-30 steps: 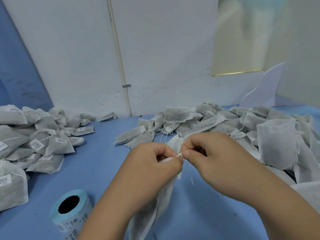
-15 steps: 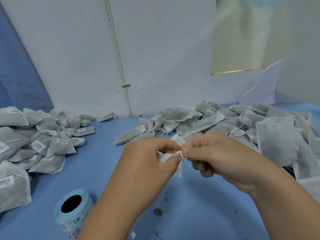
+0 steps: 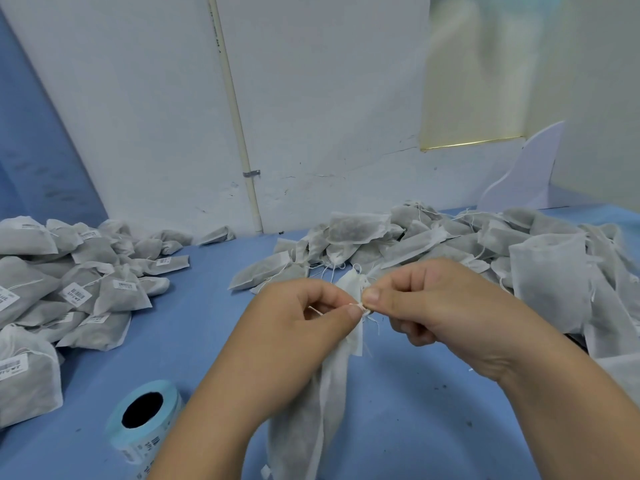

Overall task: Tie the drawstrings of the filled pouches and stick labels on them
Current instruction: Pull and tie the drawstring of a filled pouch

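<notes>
Pinching drawstring (image 3: 362, 305) at gathered neck of pouch (image 3: 311, 427): left grip (image 3: 294, 327), thumb and forefinger pressed together on the string, other fingers curled. Right grip (image 3: 433, 306): likewise pinching drawstring, thumb tip just beside left thumb tip.

Pouch: white non-woven, dark filling, hanging from the pinch down between both forearms; contact with desk (image 3: 415, 410) not discernible.

Label roll (image 3: 145, 417): pale blue, dark hollow core, lying on desk just left of left forearm, printed labels on outer wrap.

Labelled pouches (image 3: 86, 289): heaped at far left of desk, barcode stickers showing.

Unlabelled pouches (image 3: 450, 244): heaped at rear right, loose strings trailing.

Dark crumbs scattered on blue desk near right forearm.

White wall (image 3: 311, 116) behind, with vertical pipe (image 3: 239, 116).
</notes>
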